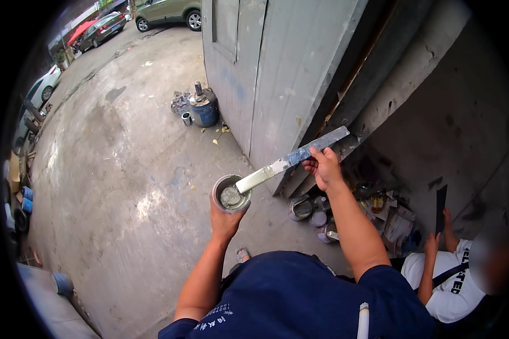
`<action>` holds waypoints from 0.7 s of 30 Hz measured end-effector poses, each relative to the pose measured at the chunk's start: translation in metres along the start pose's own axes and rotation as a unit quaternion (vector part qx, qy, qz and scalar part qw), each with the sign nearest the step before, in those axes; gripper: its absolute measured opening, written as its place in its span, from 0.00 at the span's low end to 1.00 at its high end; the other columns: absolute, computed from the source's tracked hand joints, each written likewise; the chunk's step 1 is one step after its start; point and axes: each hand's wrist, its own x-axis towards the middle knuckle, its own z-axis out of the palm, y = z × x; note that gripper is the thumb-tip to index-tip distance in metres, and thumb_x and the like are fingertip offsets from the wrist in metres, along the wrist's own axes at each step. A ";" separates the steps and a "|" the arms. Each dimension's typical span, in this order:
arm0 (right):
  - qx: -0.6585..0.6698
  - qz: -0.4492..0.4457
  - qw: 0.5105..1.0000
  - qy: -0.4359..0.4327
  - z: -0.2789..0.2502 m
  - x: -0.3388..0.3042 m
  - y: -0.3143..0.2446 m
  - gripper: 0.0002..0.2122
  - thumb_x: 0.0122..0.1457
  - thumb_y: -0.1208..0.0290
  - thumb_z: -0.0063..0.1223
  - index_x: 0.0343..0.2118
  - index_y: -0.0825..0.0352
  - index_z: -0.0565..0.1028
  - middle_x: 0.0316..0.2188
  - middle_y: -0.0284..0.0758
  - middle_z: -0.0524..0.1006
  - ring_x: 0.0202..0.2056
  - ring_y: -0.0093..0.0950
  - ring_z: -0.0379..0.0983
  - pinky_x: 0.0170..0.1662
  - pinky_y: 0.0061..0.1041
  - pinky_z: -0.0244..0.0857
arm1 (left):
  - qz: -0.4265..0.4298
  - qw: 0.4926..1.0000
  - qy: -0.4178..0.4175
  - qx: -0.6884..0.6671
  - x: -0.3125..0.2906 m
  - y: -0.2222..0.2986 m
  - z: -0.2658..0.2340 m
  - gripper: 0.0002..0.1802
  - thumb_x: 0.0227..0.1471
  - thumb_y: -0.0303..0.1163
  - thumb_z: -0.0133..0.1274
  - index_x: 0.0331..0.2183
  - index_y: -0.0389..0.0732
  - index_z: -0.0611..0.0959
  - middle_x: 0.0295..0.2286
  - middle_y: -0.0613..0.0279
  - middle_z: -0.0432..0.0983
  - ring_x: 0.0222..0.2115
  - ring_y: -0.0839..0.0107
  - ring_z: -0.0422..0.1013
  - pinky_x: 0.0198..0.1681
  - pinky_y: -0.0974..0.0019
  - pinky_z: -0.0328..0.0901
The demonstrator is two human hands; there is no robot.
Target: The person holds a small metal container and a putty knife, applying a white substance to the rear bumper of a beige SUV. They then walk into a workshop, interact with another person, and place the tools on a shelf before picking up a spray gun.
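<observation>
My left hand (227, 222) is wrapped around a round paint can (224, 184) from below, with its mouth turned up toward me. Pale grey-green paint (232, 198) lies inside it. In my right hand (324, 168), fingers and thumb grip a long flat stir stick (302, 155). Dried white, blue and grey layers cover its upper part. The lower end is coated in wet-looking pale paint and rests at the can's right rim, tilted down to the left.
A grey metal door (288, 68) stands ahead. Beside it are a blue bucket (205, 110) and a small cup (186, 118). Cans and clutter (316, 217) lie to my right. A person in a white shirt (455, 282) holds a dark flat sheet (440, 209). Parked cars (167, 12) stand farther off.
</observation>
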 end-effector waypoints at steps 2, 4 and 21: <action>0.010 -0.009 1.000 0.024 -0.012 0.001 -0.006 0.05 0.59 0.69 0.50 0.33 0.64 0.69 0.27 0.32 0.76 0.24 0.21 0.73 0.24 0.18 0.68 | -0.023 0.999 -0.012 0.029 -0.005 -0.010 -0.002 0.36 0.36 0.30 0.67 0.48 0.36 0.69 0.42 0.54 0.71 0.43 0.62 0.69 0.49 0.63 0.62; 0.021 -0.032 0.999 0.018 -0.008 0.001 -0.019 0.05 0.59 0.69 0.50 0.33 0.64 0.69 0.26 0.32 0.76 0.23 0.21 0.73 0.24 0.18 0.68 | -0.035 0.999 -0.007 0.018 -0.002 -0.001 -0.001 0.36 0.36 0.31 0.67 0.48 0.36 0.69 0.43 0.54 0.70 0.44 0.62 0.68 0.49 0.62 0.61; 0.063 -0.017 0.997 0.040 -0.016 -0.009 -0.028 0.04 0.58 0.69 0.52 0.32 0.61 0.69 0.24 0.28 0.74 0.22 0.19 0.72 0.22 0.17 0.65 | -0.036 0.999 0.008 0.018 -0.003 0.007 -0.002 0.38 0.35 0.30 0.67 0.48 0.37 0.68 0.44 0.55 0.70 0.45 0.64 0.68 0.50 0.63 0.61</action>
